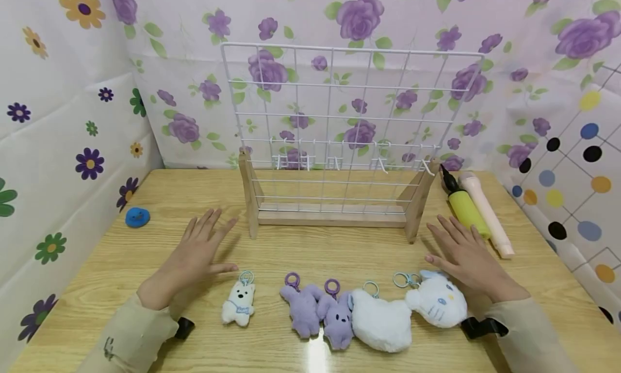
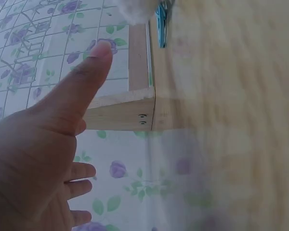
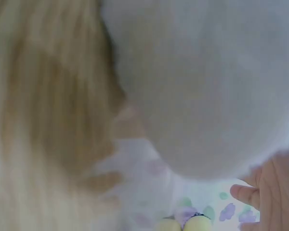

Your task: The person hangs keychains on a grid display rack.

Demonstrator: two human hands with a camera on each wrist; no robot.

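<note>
My left hand is over the left of the table, its fingers straight and spread, holding nothing. Nearest to it lies a small white bear plush keychain with a light blue ring. My right hand, fingers also extended, is beside a white cat-faced plush keychain with blue eyes; whether they touch I cannot tell. Between the hands lie two purple plush keychains with purple rings and a fluffy white plush keychain, its face not visible. In the right wrist view, blurred white plush fills much of the frame.
A white wire grid rack on wooden feet stands at the back, several white hooks hanging on it. A yellow hand pump and a pale pink microphone-shaped stick lie at right. A small blue object sits far left.
</note>
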